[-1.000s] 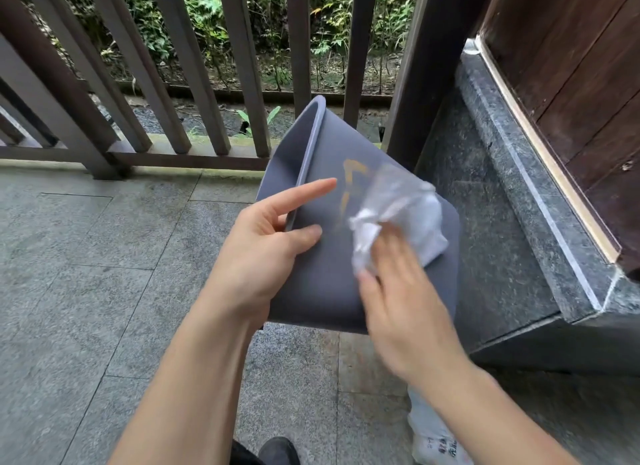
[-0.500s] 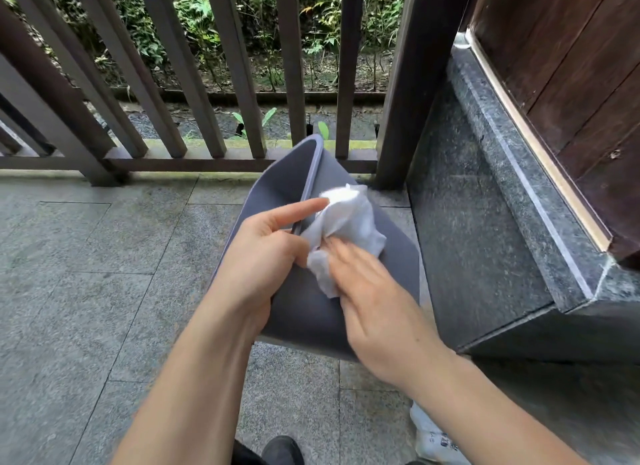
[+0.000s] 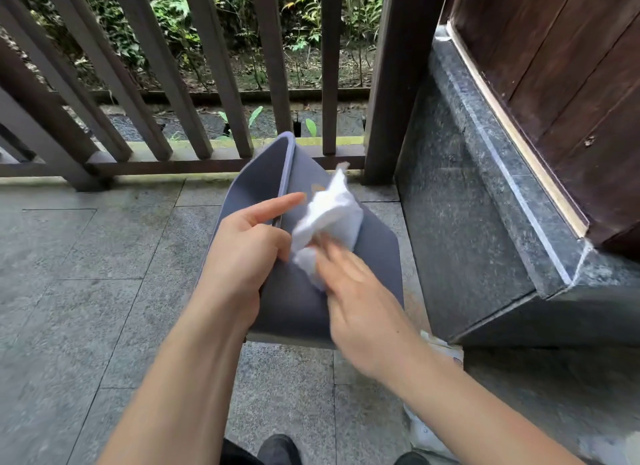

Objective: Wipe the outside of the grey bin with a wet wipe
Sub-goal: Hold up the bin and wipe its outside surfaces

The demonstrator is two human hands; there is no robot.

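Two hands work the grey bin (image 3: 304, 302), which we hold tilted off the stone floor (image 3: 86, 291) at the centre of the frame, its open rim facing the left of the frame and one outer wall turned up toward the camera. Our left hand (image 3: 242, 257) grips the rim edge with the lower fingers curled around it, while the index finger lies straight along the rim. Our right hand (image 3: 360, 302) presses a bunched wet wipe (image 3: 329, 222) flat against the upturned wall, fingers extended and close together over the lower end of the wipe; the hand is motion-blurred. A faint orange mark (image 3: 317, 187) shows on the wall just above the wipe.

For a good result, we recommend the following:

- Keep the left-hand grip firm so the thin wall does not flex away under pressure.
- Stroke in overlapping passes from rim to base, covering the mark.
- Refold the wipe to a clean face once it appears soiled.
- Rotate the bin to present each remaining wall; their condition cannot be judged from this view.

A white packet (image 3: 429, 433) lies on the floor at the lower right, beside the dark stone ledge (image 3: 485, 205).
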